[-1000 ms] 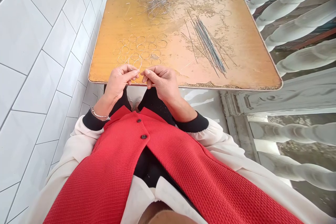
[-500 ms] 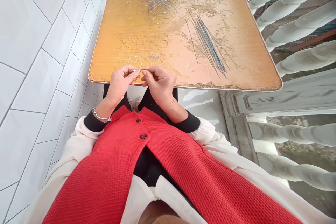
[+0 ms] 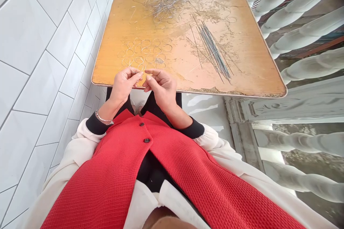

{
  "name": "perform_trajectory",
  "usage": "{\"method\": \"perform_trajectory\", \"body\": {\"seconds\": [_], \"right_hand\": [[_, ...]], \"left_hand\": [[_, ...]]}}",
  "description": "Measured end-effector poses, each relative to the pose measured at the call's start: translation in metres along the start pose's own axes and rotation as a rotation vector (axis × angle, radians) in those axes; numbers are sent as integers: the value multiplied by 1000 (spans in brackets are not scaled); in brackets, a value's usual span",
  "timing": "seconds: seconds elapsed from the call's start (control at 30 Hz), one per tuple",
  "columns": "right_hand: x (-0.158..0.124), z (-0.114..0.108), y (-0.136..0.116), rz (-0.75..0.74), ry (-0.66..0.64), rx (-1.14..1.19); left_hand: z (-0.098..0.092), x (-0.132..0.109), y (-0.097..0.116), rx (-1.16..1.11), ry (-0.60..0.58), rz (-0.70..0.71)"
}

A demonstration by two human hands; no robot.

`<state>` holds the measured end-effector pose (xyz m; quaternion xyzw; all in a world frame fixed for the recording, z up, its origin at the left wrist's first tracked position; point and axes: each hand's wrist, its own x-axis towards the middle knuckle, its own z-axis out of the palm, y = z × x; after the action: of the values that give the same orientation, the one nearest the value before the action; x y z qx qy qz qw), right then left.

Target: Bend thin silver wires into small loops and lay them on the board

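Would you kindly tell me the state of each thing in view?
Left hand: pinched, apparently on a thin ring
Right hand: thumb and forefinger slightly apart
Loose rings: spread out, some overlapping
Thin rods: loosely bundled, a few astray
Wiry pile: tangled
Tabletop: worn, chipped at near edge
Red vest: buttoned

Left grip (image 3: 123,83), palm side out of view

- Tabletop (image 3: 110,43): smooth wood-look surface, slightly glossy, with rough, worn patches
- Thin rings (image 3: 146,43): bright, shiny metal-looking wire
- Tangled strands (image 3: 166,4): silvery, metallic-looking
- Straight rods (image 3: 215,52): dull grey, metal-looking
- Wall tiles (image 3: 34,18): smooth, glossy
- Vest (image 3: 107,164): matt, coarsely textured cloth
- Sleeves (image 3: 67,164): smooth cloth
- Bracelet (image 3: 103,119): shiny metal
- Balusters (image 3: 303,28): smooth, stone-like
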<state>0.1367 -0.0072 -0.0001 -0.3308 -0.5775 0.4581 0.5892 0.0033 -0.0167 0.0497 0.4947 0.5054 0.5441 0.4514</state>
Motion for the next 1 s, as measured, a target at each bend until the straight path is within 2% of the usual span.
{"method": "perform_trajectory", "body": {"seconds": [0.07,0.17,0.43,0.53,0.73,1.0], "right_hand": [[-2,-2,0,25,-26,28],[-2,-4,2,16,12,-23],[0,1,14,-139,133,-298],[0,1,15,-179,116,-351],[-4,-3,16,-131,67,-409],[-3,-7,12,-325,78,-665]], "left_hand": [[1,0,0,-13,21,13],[2,1,0,-30,-1,-11],[1,0,-2,-18,-75,-70],[3,0,-3,-10,-56,-57],[3,-1,-5,0,12,17],[1,0,-5,8,23,45]]}}
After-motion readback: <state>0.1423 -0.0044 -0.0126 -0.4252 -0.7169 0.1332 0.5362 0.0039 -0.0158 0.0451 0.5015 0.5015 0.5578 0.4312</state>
